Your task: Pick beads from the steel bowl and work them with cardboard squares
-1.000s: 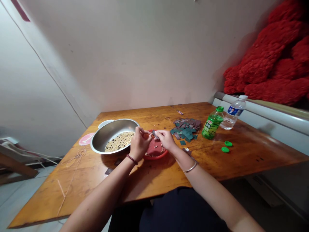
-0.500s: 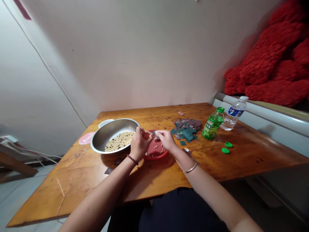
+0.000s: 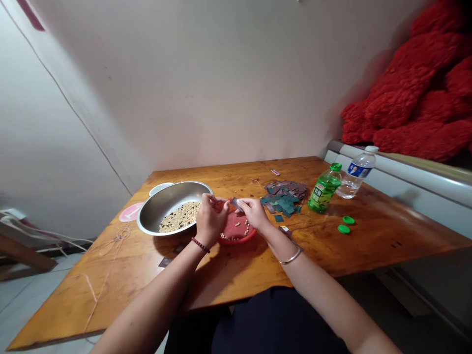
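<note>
Both my hands hover over a small red dish (image 3: 236, 233) that holds several pale beads. My right hand (image 3: 251, 212) pinches a small grey-green square piece (image 3: 235, 202) between thumb and fingers. My left hand (image 3: 209, 218) is closed in a pinch right beside it, fingertips near the piece; what it holds is too small to make out. A steel bowl (image 3: 162, 206) with pale and dark beads sits just left of my left hand. A heap of grey-green square pieces (image 3: 283, 195) lies to the right of my right hand.
A green bottle (image 3: 324, 188) and a clear water bottle (image 3: 356, 172) stand at the right of the wooden table (image 3: 387, 226), with two green caps (image 3: 345, 224) near them. A pink round sticker (image 3: 130, 212) and thread (image 3: 110, 246) lie at the left. Red fluffy fabric (image 3: 416, 88) is piled at the far right.
My left hand has drifted slightly left and away from the right hand; the right hand keeps its hold on the square piece. Nothing else has moved.
</note>
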`<state>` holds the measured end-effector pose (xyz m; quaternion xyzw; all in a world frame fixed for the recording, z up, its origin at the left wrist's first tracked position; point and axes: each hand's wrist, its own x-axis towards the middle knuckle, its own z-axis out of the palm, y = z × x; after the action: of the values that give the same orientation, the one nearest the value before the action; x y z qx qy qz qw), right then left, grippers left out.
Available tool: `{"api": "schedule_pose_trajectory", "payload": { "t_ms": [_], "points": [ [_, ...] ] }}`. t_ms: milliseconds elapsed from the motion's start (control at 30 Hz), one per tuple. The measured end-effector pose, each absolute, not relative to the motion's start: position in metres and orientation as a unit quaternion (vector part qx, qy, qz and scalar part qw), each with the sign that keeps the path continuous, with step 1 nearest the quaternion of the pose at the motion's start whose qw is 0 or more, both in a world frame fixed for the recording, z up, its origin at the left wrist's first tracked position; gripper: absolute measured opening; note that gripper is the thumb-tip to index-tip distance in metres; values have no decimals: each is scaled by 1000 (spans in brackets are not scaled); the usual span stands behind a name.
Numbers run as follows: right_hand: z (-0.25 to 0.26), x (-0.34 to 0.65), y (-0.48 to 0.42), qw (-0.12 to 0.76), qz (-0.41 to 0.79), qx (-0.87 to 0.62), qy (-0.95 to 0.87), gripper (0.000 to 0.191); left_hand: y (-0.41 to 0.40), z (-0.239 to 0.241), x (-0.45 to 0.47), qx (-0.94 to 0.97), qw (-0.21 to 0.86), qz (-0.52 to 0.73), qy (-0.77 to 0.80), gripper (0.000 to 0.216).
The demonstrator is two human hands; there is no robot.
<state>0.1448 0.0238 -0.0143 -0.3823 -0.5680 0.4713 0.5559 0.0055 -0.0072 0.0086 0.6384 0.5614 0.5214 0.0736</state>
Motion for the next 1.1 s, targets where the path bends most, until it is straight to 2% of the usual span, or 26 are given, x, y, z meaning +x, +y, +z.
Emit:
{"api": "schedule_pose_trajectory", "payload": {
  "t_ms": [633,900,1000,1100],
  "points": [
    [-17,145,23,542,469,-364,-595,35,-3,0,3,679,80,473,556,29],
    [-18,145,24,534,440,-392,-606,32,1,6,-1,637,94,542,540,28],
    [-19,145,25,530,445,-382,-612,33,1,5,-1,664,120,519,525,29],
    [-18,145,25,532,448,-378,-611,33,2,5,-2,663,101,503,545,30]
  ]
}}
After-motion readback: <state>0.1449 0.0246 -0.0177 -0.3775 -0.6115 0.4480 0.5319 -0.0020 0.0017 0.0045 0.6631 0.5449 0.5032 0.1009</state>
